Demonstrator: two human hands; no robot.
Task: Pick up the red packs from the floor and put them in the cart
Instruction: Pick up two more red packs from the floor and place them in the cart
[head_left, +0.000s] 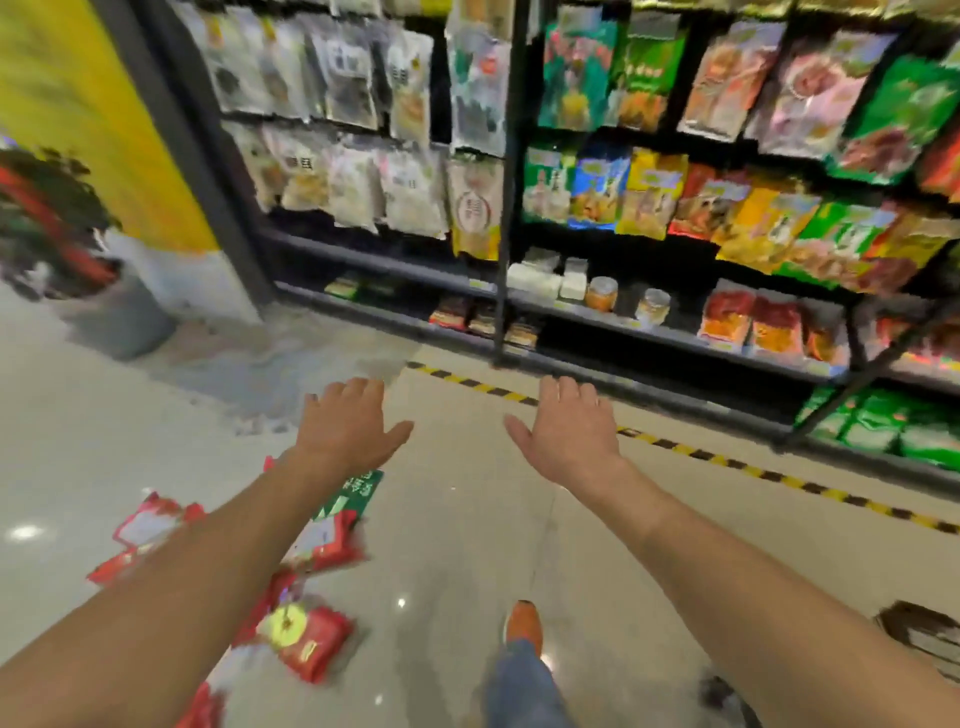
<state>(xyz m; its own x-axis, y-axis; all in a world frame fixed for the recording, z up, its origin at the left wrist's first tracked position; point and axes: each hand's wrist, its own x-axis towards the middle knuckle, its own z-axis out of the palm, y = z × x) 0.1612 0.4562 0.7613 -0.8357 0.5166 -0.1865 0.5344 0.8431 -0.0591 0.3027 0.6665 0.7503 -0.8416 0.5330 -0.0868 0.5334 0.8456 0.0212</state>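
While we stand over the pale floor (467, 519), both arms reach forward through the middle of the frame; our left hand (348, 431) is spread flat, palm down, fingers apart and holding nothing; our right hand (569, 434) is likewise spread and empty, well apart from the left. Red packs (311, 631) lie scattered on the floor in the lower left of the frame, partly hidden beneath our left forearm; one red-and-white pack (148, 527) sits further left, and a green-topped pack (353, 491) shows just under the left wrist; neither hand touches any of them. An orange shoe (523, 621) and a blue trouser leg show at the bottom centre. Shelves (649, 322) crowded with coloured snack bags fill the upper right, with a yellow-and-black striped line (727, 460) running along the floor before them; a yellow wall (104, 130) rises in the upper left, beside a grey bin (119, 322). Much of the frame is blurred.
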